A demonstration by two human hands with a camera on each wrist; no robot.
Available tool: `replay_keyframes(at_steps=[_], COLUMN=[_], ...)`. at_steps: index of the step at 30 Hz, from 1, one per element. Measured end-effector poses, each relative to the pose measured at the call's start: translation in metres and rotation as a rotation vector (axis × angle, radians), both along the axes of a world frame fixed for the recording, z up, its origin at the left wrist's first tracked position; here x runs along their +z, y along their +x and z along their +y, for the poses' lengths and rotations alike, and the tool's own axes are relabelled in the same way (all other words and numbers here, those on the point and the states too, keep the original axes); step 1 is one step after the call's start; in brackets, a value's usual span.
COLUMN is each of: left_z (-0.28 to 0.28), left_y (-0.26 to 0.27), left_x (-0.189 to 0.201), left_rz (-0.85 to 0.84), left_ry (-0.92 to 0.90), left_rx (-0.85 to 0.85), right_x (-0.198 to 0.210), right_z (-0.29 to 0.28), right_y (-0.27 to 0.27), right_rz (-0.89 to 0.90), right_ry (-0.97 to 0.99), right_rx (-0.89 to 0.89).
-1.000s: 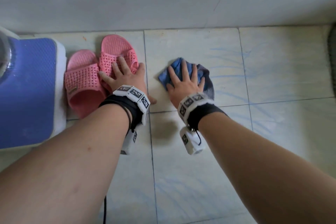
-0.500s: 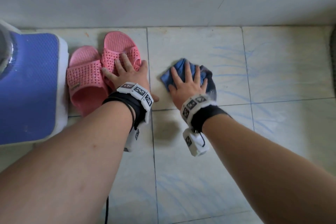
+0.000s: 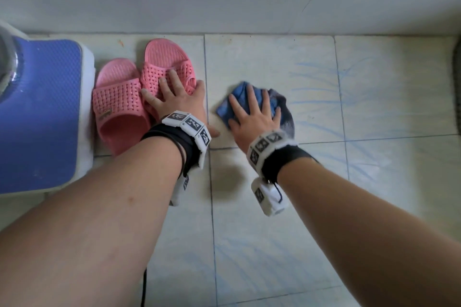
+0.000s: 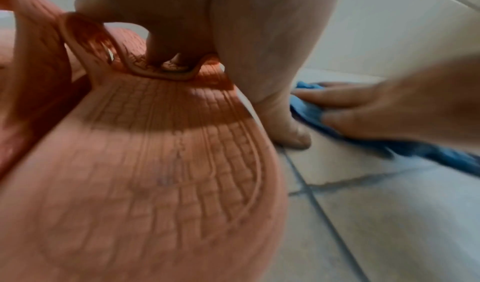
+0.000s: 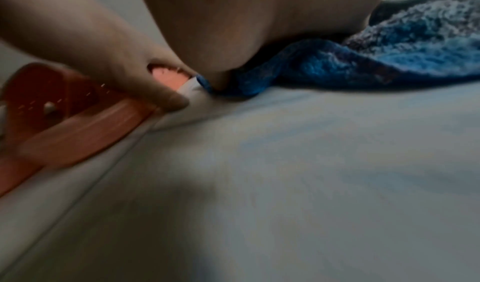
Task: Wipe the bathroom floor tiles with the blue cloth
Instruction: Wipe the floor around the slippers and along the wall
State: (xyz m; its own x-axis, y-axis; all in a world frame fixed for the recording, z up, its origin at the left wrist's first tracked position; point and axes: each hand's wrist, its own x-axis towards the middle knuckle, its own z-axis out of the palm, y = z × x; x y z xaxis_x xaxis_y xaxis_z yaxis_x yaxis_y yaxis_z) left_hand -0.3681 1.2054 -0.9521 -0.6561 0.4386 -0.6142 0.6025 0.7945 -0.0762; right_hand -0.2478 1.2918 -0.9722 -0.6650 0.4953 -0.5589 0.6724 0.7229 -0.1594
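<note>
Your right hand (image 3: 252, 117) lies flat on the blue cloth (image 3: 239, 97), fingers straight and spread, palm pressing the bunched fabric onto the floor tiles (image 3: 374, 97). No grip closed round it: the fingers are laid on top. The cloth pokes out ahead of your fingertips and to the outer side of the hand, where it looks darker and greyer. From the right wrist view, the heel of the palm sits on the cloth (image 5: 389, 60).

Your left hand (image 3: 179, 99) rests just beside it, fingers spread and fairly straight over the strap of the nearer pink slipper (image 3: 164, 67); the thumb (image 4: 285, 126) touches the tile between slipper and cloth. A second pink slipper (image 3: 117, 97) lies touching the first, on its far side from your hands. Beyond that stands a blue-topped scale (image 3: 42, 112).

Faint blue streaks mark the tiles outward of your right hand.
</note>
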Motion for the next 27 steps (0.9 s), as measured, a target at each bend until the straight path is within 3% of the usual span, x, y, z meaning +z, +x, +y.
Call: replay_keyframes(at_steps=[4, 11, 17, 24, 27], left_z=[0.001, 0.000, 0.000, -0.002, -0.001], left_y=[0.000, 0.000, 0.002, 0.001, 0.000], left_x=[0.001, 0.002, 0.000, -0.002, -0.003], left_rz=[-0.004, -0.024, -0.010, -0.014, -0.006], left_ry=[-0.002, 0.011, 0.028, 0.040, 0.030], left_rx=[-0.001, 0.003, 0.010, 0.001, -0.004], right_x=[0.000, -0.005, 0.001, -0.006, -0.001], right_z=[-0.004, 0.023, -0.024, 0.030, 0.004], right_y=[0.026, -0.034, 0.027, -0.034, 0.002], right_rz=[-0.021, -0.014, -0.024, -0.020, -0.008], right_ry=[0.015, 0.004, 0.021, 0.011, 0.039], right_rx=[-0.006, -0.090, -0.022, -0.114, -0.104])
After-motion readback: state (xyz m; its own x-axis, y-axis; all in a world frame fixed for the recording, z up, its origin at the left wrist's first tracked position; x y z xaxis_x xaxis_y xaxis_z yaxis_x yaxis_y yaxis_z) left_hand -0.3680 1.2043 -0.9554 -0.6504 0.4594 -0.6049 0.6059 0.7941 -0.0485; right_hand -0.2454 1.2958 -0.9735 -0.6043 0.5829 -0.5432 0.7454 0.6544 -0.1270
